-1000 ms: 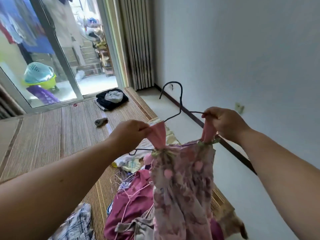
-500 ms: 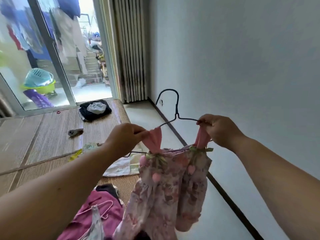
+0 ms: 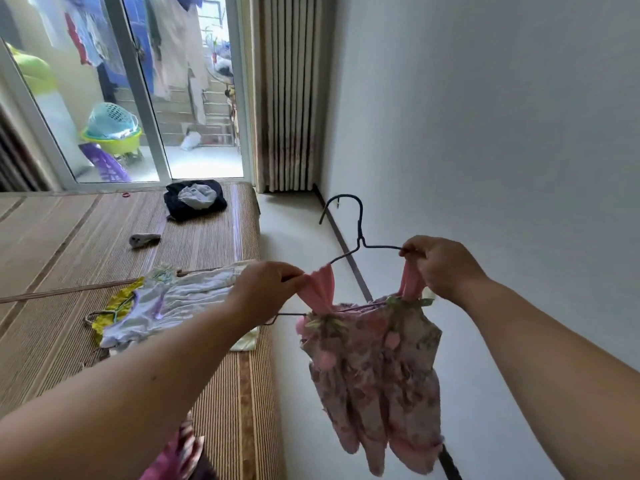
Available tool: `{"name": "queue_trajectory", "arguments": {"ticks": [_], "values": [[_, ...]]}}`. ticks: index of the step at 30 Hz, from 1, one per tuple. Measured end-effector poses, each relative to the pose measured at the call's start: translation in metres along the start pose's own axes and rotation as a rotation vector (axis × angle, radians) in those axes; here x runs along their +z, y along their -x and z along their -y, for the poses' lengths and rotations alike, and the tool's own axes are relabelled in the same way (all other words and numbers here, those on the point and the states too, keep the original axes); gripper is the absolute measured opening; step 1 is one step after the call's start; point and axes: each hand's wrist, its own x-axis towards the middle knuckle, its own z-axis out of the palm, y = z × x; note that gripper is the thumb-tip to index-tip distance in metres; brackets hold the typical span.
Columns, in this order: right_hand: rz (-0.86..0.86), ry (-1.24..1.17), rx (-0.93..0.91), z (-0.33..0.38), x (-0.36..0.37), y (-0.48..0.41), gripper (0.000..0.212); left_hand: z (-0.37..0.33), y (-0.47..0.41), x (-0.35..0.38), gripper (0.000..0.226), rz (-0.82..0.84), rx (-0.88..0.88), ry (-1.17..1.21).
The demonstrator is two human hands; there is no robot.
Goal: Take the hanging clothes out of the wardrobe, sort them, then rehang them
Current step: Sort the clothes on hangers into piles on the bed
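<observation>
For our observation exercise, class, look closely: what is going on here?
A person holds up a small pink floral dress on a dark wire hanger, above the floor beside a mat-covered platform. The left hand pinches one pink strap at the hanger's shoulder. The right hand pinches the other strap where the wire reaches it. On the mat lie a white and yellow garment on its own hanger and, farther back, a dark bundle of clothes.
</observation>
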Motion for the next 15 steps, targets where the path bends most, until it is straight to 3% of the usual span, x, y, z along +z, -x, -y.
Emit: {"name": "queue_trajectory", "arguments": {"ticks": [8,15], "values": [[0.127,0.032,-0.047,-0.063,0.023,-0.123,0.024,0.015,-0.097,0.058,0.015,-0.031,-0.111,0.017],[0.240,0.024,-0.203,-0.055,0.043,-0.233,0.024,0.039,-0.153,0.047,0.019,-0.039,-0.242,-0.022]]}}
